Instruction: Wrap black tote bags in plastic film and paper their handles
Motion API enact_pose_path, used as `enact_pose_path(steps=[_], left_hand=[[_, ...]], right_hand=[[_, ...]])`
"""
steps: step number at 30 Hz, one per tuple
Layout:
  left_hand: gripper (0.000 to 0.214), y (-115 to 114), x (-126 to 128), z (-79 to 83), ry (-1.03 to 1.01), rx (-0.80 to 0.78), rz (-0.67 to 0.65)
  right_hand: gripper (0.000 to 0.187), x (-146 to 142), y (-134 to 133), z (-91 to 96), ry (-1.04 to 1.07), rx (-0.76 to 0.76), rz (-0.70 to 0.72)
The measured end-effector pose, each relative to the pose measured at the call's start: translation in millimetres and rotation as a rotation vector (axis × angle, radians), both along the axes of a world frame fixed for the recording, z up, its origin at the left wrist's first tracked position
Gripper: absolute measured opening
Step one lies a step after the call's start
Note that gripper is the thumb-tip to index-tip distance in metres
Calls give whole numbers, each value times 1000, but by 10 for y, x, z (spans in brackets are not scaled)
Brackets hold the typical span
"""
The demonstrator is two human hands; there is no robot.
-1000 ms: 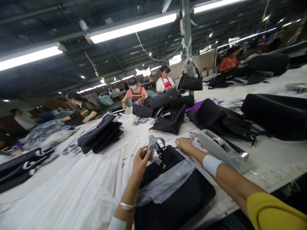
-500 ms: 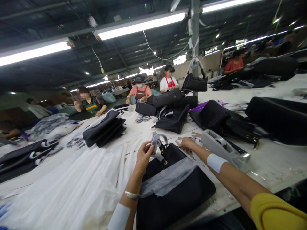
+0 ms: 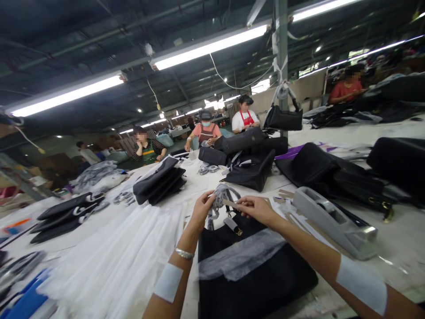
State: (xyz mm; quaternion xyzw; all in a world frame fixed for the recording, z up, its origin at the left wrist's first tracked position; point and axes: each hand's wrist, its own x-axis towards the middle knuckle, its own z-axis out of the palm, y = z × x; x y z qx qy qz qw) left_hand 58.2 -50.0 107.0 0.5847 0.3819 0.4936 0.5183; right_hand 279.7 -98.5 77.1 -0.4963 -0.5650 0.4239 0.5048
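Observation:
A black handbag (image 3: 252, 279) lies flat on the white table (image 3: 395, 235) right in front of me, with a band of clear plastic film (image 3: 239, 257) across it. My left hand (image 3: 202, 208) pinches the grey wrapped handle (image 3: 222, 197) at the bag's top. My right hand (image 3: 255, 207) has closed its fingers on a small strip of tape (image 3: 230, 204) held against that handle. Gold hardware (image 3: 236, 230) shows below the handle.
A grey tape dispenser (image 3: 332, 219) stands to the right of the bag. White plastic sheets (image 3: 113, 261) pile up on my left. Stacks of black bags (image 3: 159, 181) and more handbags (image 3: 325, 173) cover the table. Several co-workers (image 3: 206, 130) sit along the far side.
My right hand has come back from beside the tape dispenser to the handle, now holding a tape strip. The left hand kept its hold on the handle. The view shifted left.

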Motion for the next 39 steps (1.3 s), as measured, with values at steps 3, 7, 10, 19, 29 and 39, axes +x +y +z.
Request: enact_pose_path(steps=[3,7,10,19,29,39], left_hand=[[52,-51,2,22,25,33,-25],[55,-135,35,-6,73,47,-69],[55,-168,41,-39,90,55,-100],[47,-194,6,-52,202,180,-87],[25,-257,46,-63,345,332,-28],[44,-321,71,-164,30,78,-131]], right_hand=[[26,-195,14,-77,166,-49,-59],[31,-408,143,-107,320,-48,-78],[34,-520,185,-73,418,-102,-11],[25,-419,29,9,585,-254,176],[40,-598,-3,-48,608,-196,57],[25,-556,-23,6,609,-234,106]])
